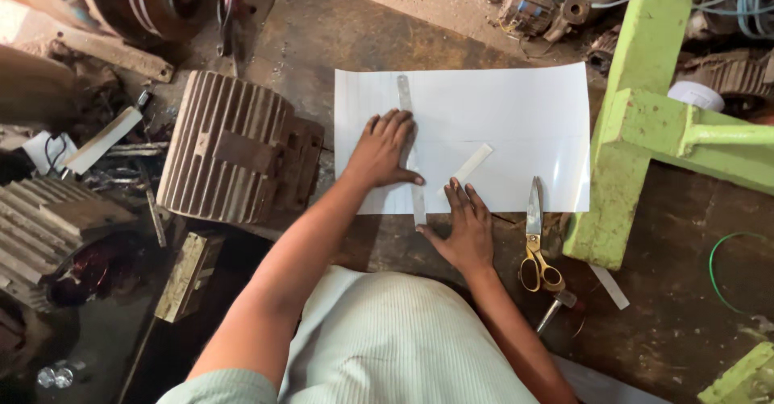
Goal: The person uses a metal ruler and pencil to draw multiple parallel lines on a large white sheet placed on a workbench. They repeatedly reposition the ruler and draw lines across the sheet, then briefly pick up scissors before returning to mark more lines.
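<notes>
Left hand lay flat, grip spread wide, pressing ruler onto sheet at bench centre. Right hand at 5 o'clock, fingers flat, holding nothing. Judged: keep pressure even, ruler square. Scissors at 3 o'clock of it.
</notes>
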Motion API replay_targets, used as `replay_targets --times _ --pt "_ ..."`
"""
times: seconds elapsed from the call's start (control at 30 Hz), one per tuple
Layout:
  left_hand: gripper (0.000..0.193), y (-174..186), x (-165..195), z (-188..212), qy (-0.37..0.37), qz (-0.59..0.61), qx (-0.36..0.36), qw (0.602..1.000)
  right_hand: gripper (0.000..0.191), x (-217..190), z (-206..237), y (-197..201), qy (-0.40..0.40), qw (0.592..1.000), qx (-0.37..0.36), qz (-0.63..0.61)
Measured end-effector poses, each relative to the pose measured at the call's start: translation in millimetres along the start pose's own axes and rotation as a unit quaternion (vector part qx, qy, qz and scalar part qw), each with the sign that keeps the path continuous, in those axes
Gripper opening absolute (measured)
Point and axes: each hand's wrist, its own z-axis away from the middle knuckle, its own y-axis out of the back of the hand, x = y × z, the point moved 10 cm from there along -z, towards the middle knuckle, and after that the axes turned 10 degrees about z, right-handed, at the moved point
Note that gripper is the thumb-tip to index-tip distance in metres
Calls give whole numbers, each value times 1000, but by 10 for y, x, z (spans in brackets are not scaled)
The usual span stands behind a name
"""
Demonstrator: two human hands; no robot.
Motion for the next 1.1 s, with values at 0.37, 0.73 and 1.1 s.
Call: replay_targets --times 0.37,0.73,1.1 --pt "117 96 -134 -253 -26 -35 -17 999 96 -7 -57 36 -9 1000 1 27" --pt "133 -43 -182 -330 -10 -95 -41 995 98 21 -69 -6 -19 999 -11 32" --pt "134 -41 -120 -351 -2 -124 -63 990 97 52 -41 -78 -21 999 -25 32"
